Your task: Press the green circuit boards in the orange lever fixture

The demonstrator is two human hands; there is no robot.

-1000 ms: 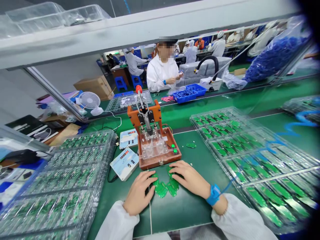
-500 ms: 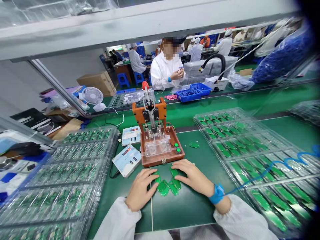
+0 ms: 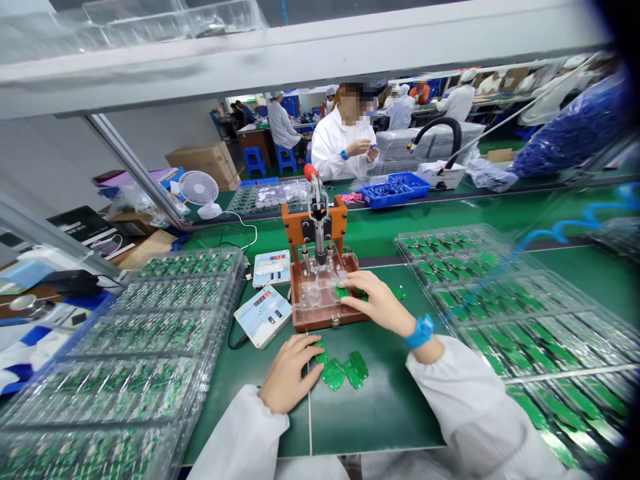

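My left hand (image 3: 293, 375) rests low on the bench, thumb and fingertips curled at a small green circuit board (image 3: 323, 352). Beside it lie several loose green circuit boards (image 3: 334, 375). My right hand (image 3: 380, 301), with a blue wrist strap (image 3: 420, 331), reaches over the test fixture (image 3: 314, 325). Between its thumb and fingers is another green circuit board (image 3: 342, 292), held at the clear plate on the fixture's right side. The fixture has an orange frame and a red-knobbed lever (image 3: 311, 173), which stands upright. My right fingers cover part of the fixture.
Two boxes with red digits, a rear one (image 3: 273, 268) and a front one (image 3: 264, 315), stand left of the fixture. Clear trays of boards lie left (image 3: 145, 333) and right (image 3: 500, 300). A coiled blue cord (image 3: 555, 235) crosses the right side. A co-worker (image 3: 345, 143) sits opposite.
My right hand has gone from the loose boards up to the fixture, carrying a green circuit board. My left hand stays by its board. The view has shifted slightly.
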